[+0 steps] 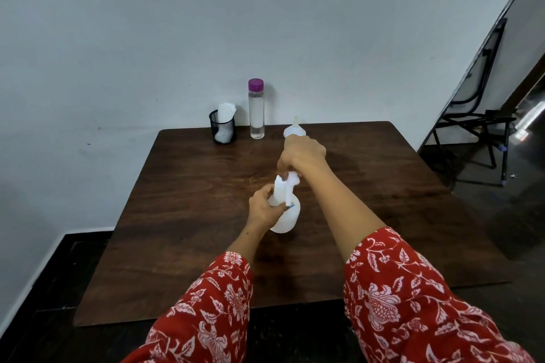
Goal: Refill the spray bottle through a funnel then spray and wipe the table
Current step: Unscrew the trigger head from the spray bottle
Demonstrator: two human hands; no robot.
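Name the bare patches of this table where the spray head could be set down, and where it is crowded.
Bare: the table left of the left hand, and right of the right hand. Crowded: the far edge, with mesh cup, water bottle and funnel.

Dark wooden table [182,215]. Clear water bottle [256,115], purple cap, upright near far edge. Just left of it, black mesh cup [223,129] holding white cloth. Right of it, white funnel [295,128], spout up. Nearer than it, mid-table, white spray bottle [285,215].
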